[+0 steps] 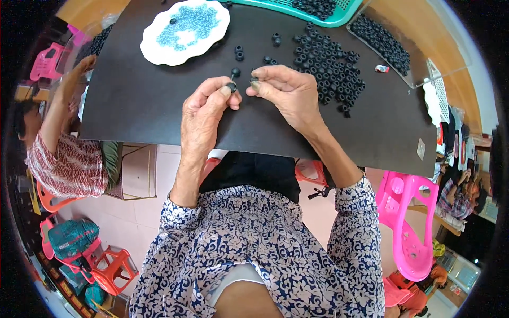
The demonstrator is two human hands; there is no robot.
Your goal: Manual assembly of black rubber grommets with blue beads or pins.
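My left hand (203,108) pinches a small round black piece (231,87) between thumb and fingertips, above the dark table. Facing it, my right hand (291,98) is closed at the fingertips on another small black piece (254,80), mostly hidden by the fingers. A gap separates the two hands. Just beyond them lies a loose black piece (236,71). To the right of my right hand spreads a heap of small black hollow pieces (328,66). At the far left, a white scalloped plate (154,45) holds many small translucent bluish bits (197,21).
A green basket (339,20) with black pieces stands at the far edge. Right of the heap is a clear plastic box (411,79) of black pieces. A small wrapper (382,69) lies beside it. Another person (69,153) sits at left; a pink chair (411,222) stands at right.
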